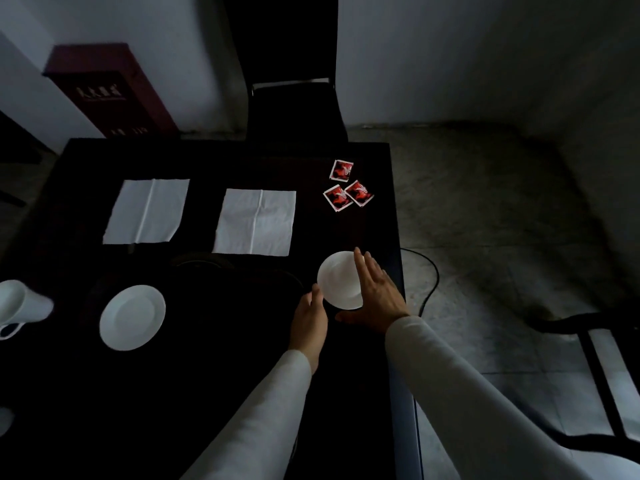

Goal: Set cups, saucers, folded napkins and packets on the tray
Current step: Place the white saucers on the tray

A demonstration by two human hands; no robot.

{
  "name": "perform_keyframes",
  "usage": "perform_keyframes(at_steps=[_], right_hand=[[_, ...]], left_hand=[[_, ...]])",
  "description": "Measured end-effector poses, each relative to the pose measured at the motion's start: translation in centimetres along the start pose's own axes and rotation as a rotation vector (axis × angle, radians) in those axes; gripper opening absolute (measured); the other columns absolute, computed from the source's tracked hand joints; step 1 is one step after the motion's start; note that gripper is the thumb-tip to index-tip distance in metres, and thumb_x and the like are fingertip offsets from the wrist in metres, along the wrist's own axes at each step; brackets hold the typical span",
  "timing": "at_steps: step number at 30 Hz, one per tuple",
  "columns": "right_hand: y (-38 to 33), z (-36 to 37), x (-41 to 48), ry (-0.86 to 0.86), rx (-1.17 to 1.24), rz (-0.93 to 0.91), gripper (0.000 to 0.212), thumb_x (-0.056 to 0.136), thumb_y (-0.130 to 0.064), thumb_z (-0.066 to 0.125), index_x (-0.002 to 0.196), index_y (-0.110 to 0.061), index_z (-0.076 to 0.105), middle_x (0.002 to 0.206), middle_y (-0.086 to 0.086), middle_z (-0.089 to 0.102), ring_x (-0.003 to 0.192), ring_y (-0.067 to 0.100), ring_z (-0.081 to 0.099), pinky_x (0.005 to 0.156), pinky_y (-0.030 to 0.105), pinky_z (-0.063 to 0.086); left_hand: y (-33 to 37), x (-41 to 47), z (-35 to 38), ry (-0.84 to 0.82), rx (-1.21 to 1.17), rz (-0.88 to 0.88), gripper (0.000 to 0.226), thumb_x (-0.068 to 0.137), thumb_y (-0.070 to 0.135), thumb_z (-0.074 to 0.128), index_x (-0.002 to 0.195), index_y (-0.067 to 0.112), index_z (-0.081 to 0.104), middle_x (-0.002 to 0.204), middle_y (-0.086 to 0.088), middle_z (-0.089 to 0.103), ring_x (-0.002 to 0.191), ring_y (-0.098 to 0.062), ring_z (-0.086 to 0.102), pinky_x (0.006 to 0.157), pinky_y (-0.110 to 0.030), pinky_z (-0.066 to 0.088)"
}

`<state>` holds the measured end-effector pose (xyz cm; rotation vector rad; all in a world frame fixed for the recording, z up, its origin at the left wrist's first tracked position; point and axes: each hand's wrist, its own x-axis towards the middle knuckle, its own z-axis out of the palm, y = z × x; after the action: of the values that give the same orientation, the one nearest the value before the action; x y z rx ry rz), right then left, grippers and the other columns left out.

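1. Hands. The right hand (375, 292) lies open and flat, fingers extended, over the right rim of a small round white ceramic saucer (337, 278); the left hand (310, 318) is open with its fingertips at the saucer's near-left edge. Neither hand has closed on it; whether the saucer is lifted or resting on the dark desk (242, 161) cannot be told.

2. Task items. A second round white saucer (132, 317) lies well to the left of the left hand. A white ceramic cup (20, 304), blurred, lies further left at the frame edge. Two unfolded white paper napkins (147, 211) (255, 221) lie beyond the hands; three red square packets (348, 185) lie beyond the right hand, near the desk's far right corner.

3. Tray. A dark round form (202, 261), possibly the tray rim, lies just left of and beyond the left hand; in this dim light it is not certain.

4. Risks. The saucer between the hands sits close to the desk's right edge, so an outward nudge from the flat right hand could send it to the floor. A smooth glaze with only fingertip contact may slip. Poor contrast may cause the saucer to strike the tray rim.
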<state>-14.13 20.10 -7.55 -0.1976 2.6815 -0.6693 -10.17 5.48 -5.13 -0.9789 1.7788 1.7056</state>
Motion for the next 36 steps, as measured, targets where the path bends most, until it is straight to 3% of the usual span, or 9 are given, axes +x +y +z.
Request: perform_keyframes(at_steps=[4,8,13,16,19,24,30,36], right_hand=[[0.1,0.2,0.8,-0.014,-0.016,0.007,0.147,0.062,-0.047,0.093,0.161,-0.017,-0.011,0.171,0.016,0.004,0.158,0.031,0.006,0.128,0.049,0.015],[0.2,0.5,1.3,-0.014,-0.009,0.021,0.146,0.064,-0.044,0.093,0.161,-0.018,-0.013,0.17,0.019,0.004,0.158,0.033,0.008,0.128,0.046,0.014],[0.6,0.7,1.6,-0.002,0.02,0.026,0.143,0.065,-0.045,0.091,0.162,-0.017,-0.01,0.171,0.016,0.008,0.158,0.032,0.009,0.128,0.043,0.014],[0.7,0.8,1.6,0.009,0.021,0.026,0.141,0.065,-0.044,0.091,0.162,-0.015,-0.008,0.169,0.016,0.014,0.157,0.032,0.014,0.127,0.042,0.014],[0.5,0.8,1.4,0.025,0.038,0.039,0.139,0.065,-0.045,0.091,0.162,-0.015,-0.004,0.166,0.016,0.021,0.154,0.034,0.021,0.125,0.044,0.018],[-0.1,1.4,-0.1,0.086,0.036,0.079,0.136,0.06,-0.047,0.091,0.162,-0.015,0.007,0.154,0.013,0.038,0.14,0.035,0.042,0.119,0.049,0.033],[-1.0,2.1,-2.5,0.091,0.06,0.117,0.139,0.057,-0.051,0.092,0.162,-0.018,0.007,0.149,0.012,0.044,0.133,0.035,0.047,0.111,0.045,0.04],[-3.0,2.7,-4.7,0.112,0.106,0.148,0.14,0.058,-0.052,0.092,0.163,-0.021,0.005,0.152,0.012,0.041,0.137,0.035,0.044,0.114,0.047,0.037]], left_hand=[[0.1,0.6,-0.1,0.041,-0.018,-0.007,0.06,0.098,0.064,0.034,0.148,0.031,0.041,0.143,-0.006,0.057,0.119,-0.025,0.061,0.107,-0.048,0.046],[0.2,1.3,-0.3,0.041,-0.021,-0.003,0.058,0.101,0.06,0.034,0.149,0.029,0.04,0.148,-0.006,0.053,0.121,-0.026,0.06,0.109,-0.049,0.044],[0.3,1.5,-0.6,0.026,-0.017,0.038,0.055,0.101,0.059,0.034,0.146,0.028,0.044,0.146,-0.002,0.055,0.107,-0.018,0.061,0.097,-0.04,0.047],[0.2,1.8,-0.6,0.02,0.006,0.056,0.055,0.101,0.059,0.034,0.146,0.03,0.045,0.146,-0.001,0.055,0.108,-0.017,0.061,0.103,-0.043,0.047],[0.2,1.8,-0.5,-0.001,0.012,0.059,0.055,0.102,0.058,0.034,0.147,0.029,0.042,0.146,-0.001,0.056,0.114,-0.018,0.061,0.103,-0.042,0.046],[0.2,0.8,-0.7,-0.037,-0.023,0.027,0.052,0.103,0.055,0.033,0.146,0.027,0.043,0.142,-0.002,0.059,0.107,-0.015,0.06,0.09,-0.034,0.044],[-0.8,-1.1,-2.2,-0.059,-0.069,0.026,0.053,0.104,0.053,0.035,0.148,0.025,0.042,0.139,-0.003,0.062,0.104,-0.012,0.062,0.093,-0.035,0.045],[-1.3,-2.7,-4.5,-0.047,-0.217,-0.036,0.059,0.103,0.053,0.04,0.15,0.016,0.042,0.136,-0.005,0.065,0.1,-0.014,0.066,0.085,-0.032,0.051]])
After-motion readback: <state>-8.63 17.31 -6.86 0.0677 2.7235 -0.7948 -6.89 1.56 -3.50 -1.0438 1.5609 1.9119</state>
